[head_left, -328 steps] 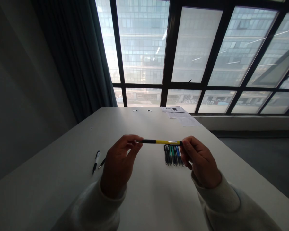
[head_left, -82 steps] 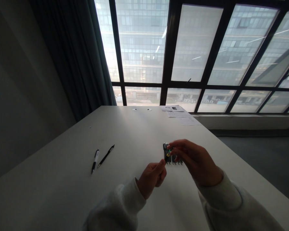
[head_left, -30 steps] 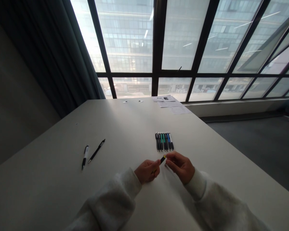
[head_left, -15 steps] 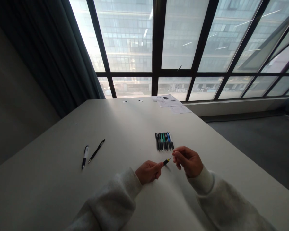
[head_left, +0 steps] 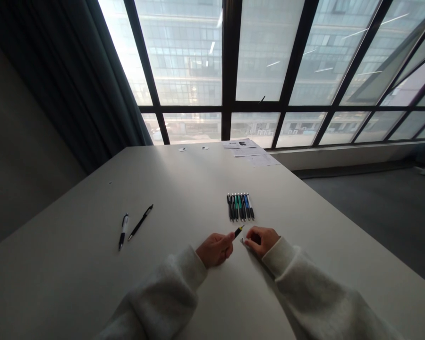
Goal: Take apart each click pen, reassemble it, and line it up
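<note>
On the white surface [head_left: 184, 189], the left hand [head_left: 216, 250] pinches a black-and-yellow pen [head_left: 238, 231] between its fingers, near of the pen row [head_left: 241, 208]; the right hand's [head_left: 263, 241] fingers curl at a small piece [head_left: 242, 241], grip unclear. Apparently mid-dismantling, calling for steadiness next.

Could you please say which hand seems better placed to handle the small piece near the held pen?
Probably the right hand: it is closer to the small piece, though contact is unclear, while the left hand holds the black-and-yellow pen.
</note>
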The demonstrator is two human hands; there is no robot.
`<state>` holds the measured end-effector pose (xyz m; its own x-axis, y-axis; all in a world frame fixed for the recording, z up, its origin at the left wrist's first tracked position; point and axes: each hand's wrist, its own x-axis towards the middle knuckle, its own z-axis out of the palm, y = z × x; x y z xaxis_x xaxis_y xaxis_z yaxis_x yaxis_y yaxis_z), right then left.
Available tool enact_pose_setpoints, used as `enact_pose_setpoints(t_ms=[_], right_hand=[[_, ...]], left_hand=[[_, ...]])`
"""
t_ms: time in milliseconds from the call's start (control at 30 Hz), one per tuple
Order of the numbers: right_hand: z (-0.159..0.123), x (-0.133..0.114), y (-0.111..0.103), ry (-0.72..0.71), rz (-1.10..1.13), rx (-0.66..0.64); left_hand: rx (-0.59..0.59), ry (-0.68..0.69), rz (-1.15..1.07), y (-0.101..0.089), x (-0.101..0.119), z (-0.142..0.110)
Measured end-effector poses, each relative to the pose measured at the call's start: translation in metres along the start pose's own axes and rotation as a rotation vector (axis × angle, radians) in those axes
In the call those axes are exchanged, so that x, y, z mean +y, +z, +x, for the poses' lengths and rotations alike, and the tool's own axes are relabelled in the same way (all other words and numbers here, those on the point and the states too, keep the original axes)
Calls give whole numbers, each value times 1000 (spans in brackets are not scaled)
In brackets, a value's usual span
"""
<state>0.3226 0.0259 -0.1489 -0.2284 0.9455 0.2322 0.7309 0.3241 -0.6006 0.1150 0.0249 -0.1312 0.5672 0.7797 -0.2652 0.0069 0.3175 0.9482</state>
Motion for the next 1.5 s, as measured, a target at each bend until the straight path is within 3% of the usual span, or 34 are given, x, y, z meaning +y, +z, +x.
enact_pose_setpoints(t_ms=[200, 500, 1500], right_hand=[[3, 11, -1, -46, -33, -20], [2, 17, -19, -185, 81, -218], [2, 17, -15, -259, 137, -221]], left_hand=[[-10, -6, -48, -1, 1, 1], [-3, 2, -77, 1, 2, 0], [16, -2, -14, 2, 4, -1]])
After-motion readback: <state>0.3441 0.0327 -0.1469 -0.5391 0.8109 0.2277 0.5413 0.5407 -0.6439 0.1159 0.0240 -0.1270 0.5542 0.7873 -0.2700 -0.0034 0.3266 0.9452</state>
